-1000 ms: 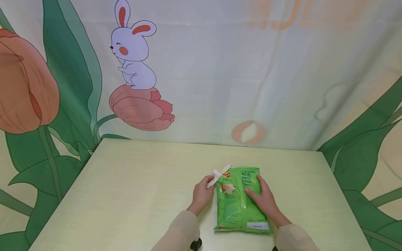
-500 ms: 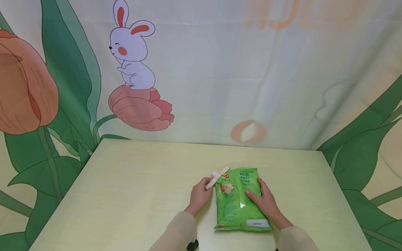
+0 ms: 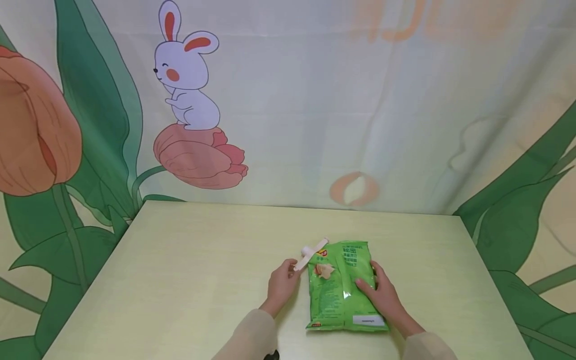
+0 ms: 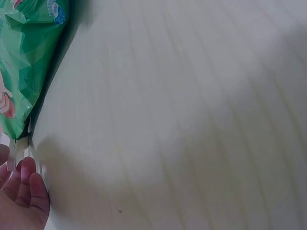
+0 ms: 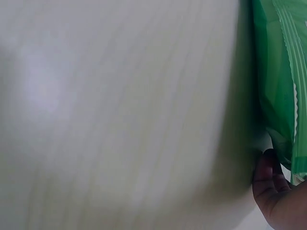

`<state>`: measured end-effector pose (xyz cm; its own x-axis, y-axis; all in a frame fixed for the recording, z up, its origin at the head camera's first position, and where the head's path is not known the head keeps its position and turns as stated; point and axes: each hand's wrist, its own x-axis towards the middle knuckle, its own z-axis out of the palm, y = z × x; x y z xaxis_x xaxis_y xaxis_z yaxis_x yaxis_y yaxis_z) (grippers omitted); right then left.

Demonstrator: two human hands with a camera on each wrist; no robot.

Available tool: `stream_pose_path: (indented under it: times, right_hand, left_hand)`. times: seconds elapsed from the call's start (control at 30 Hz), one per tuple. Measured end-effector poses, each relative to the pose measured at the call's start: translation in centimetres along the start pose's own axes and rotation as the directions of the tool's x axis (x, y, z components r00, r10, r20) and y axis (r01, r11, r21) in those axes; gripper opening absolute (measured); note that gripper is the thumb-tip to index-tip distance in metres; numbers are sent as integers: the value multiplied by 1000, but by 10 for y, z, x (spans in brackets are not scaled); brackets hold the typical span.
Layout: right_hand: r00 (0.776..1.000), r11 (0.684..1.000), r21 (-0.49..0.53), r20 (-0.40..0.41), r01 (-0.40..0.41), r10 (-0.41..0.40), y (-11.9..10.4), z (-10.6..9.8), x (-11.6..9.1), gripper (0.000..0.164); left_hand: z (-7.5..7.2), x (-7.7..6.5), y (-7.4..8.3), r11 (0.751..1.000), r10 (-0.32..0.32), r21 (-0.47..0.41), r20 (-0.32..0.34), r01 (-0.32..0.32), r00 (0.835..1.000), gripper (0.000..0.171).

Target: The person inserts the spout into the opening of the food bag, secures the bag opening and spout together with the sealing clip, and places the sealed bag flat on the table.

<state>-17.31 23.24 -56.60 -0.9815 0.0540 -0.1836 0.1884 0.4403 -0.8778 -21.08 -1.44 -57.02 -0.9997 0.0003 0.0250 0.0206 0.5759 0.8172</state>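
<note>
A green snack bag [image 3: 335, 295] lies on the table with its printed back seam up. A white sealing clip [image 3: 321, 245] with a short round knob at its middle sits slantwise across the bag's upper left corner. My left hand [image 3: 282, 286] pinches the clip's lower end between thumb and curled fingers; in the left wrist view the clip's end [image 4: 12, 163] shows between them. On the bag's right side, my right hand [image 3: 389, 295] grips the edge, thumb on top and fingers round the side, partly hidden. The right wrist view shows the bag's crimped edge [image 5: 292, 62] above the fingers.
The pale wooden table [image 3: 202, 260] extends to both sides of the bag. Behind it hangs a curtain [image 3: 288, 110] printed with a rabbit and tulips. Dark straps show at the sleeves' undersides.
My left hand has drawn slightly left and down along the clip's lower end. My right hand has slid a little down the bag's right edge. Bag and clip have barely shifted.
</note>
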Motion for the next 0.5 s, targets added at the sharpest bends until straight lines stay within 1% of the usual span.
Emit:
stream_pose_path:
  times: [0.3,0.5]
  right_hand:
    - [1000,1000,-17,8,-13,14,2,1,-5,79]
    - [1000,999,-41,9,-19,20,1,3,-9,78]
  left_hand:
    - [-3,0,0,1000,-18,17,5,18,1000,20]
    - [-4,3,-1,999,-15,35,5,14,1000,19]
